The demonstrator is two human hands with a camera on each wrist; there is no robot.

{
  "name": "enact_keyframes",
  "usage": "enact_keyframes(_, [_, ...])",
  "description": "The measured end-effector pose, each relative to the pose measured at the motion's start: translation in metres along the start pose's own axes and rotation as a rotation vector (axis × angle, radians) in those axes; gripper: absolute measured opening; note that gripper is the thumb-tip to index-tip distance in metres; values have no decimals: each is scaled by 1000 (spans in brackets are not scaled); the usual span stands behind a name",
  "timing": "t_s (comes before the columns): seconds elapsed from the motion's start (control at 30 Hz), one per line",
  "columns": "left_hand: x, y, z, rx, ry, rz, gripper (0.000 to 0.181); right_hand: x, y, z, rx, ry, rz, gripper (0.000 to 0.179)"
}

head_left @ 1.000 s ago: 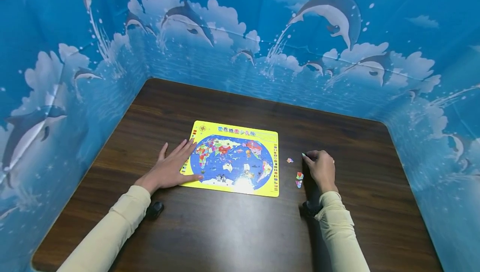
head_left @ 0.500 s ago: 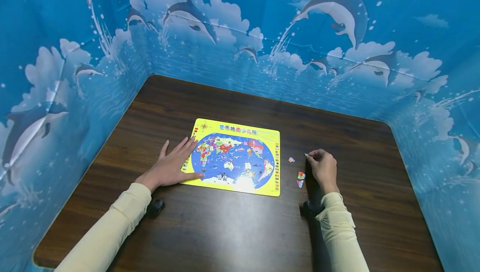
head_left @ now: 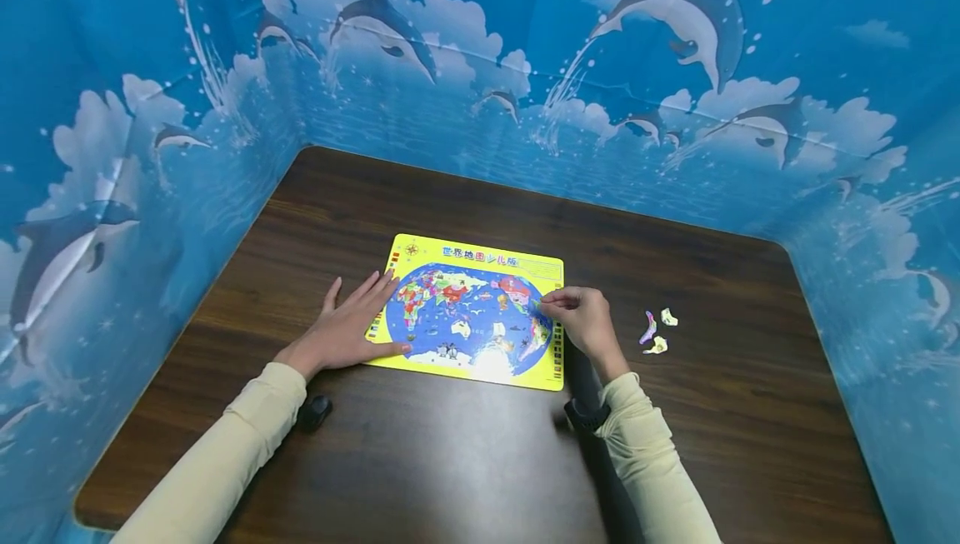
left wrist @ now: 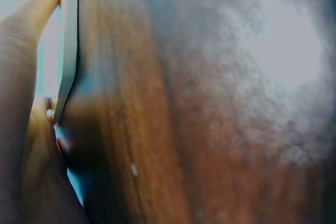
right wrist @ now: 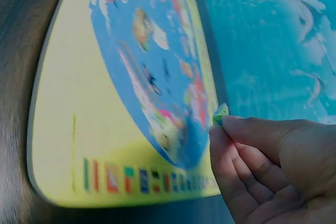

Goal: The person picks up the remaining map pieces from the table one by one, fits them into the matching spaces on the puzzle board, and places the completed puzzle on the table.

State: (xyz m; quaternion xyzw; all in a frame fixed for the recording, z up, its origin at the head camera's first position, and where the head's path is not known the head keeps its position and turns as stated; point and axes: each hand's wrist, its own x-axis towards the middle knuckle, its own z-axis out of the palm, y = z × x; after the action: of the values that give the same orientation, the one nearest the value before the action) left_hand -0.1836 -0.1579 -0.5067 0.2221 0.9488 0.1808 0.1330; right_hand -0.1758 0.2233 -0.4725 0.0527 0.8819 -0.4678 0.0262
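Observation:
A yellow world-map puzzle board (head_left: 465,373) with a blue oval map lies on the table. My left hand (head_left: 345,331) rests with fingers spread over its left edge, thumb at the lower left of the map. In the left wrist view, part of the left hand (left wrist: 18,77) shows beside the board's thick edge (left wrist: 70,40). My right hand (head_left: 588,319) is over the board's right edge. Between thumb and forefinger it pinches a small green and white puzzle piece (right wrist: 221,114), seen in the right wrist view. The board's row of flags (right wrist: 142,179) is below it there.
Right of the right hand lie a purple puzzle piece (head_left: 648,327), a whitish piece (head_left: 669,316) and a pale yellow piece (head_left: 657,346). The dark wooden table (head_left: 450,461) meets a blue dolphin-print curtain (head_left: 465,119) at the back and sides.
My right hand has moved left to the board with the pinched puzzle piece. Pieces right of it now show; those beside the board are now covered by the hand. The left hand stays.

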Motion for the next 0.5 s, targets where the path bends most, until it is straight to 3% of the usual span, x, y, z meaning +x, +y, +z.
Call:
enact_keyframes(0.17, [0,1,2,-8,-10,2,108,1,-1,15,-33,-56,37,10])
enact_keyframes(0.5, [0,-2,3,-1,11,-8,106,5,-7,26,-144,-61,7,11])
